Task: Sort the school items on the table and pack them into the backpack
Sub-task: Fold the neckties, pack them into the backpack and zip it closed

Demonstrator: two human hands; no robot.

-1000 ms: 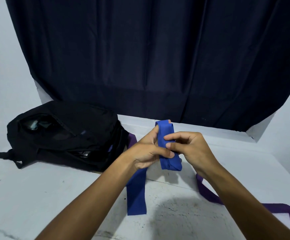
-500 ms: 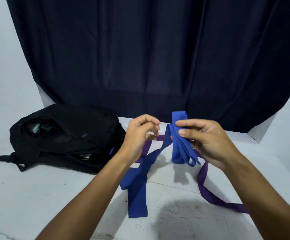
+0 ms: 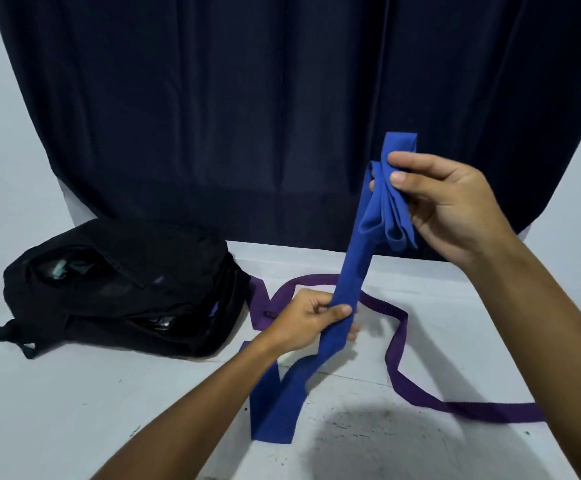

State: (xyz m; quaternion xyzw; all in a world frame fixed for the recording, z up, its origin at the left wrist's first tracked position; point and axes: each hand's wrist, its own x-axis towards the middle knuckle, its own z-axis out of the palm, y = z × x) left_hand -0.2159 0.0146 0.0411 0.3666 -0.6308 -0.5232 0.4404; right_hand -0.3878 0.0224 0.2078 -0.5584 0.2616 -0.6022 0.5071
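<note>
Blue strap (image 3: 355,271) stretched between both hands: right hand (image 3: 448,209) pinches folds, left hand (image 3: 303,320) grips lower.

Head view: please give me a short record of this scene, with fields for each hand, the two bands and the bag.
right hand: raised, pinches the folded top of the blue band
left hand: lower, grips the same band
blue band tail: hangs down to the table
purple band: lies loose on the table, held by no hand
backpack: black, at the left, on the table
</note>
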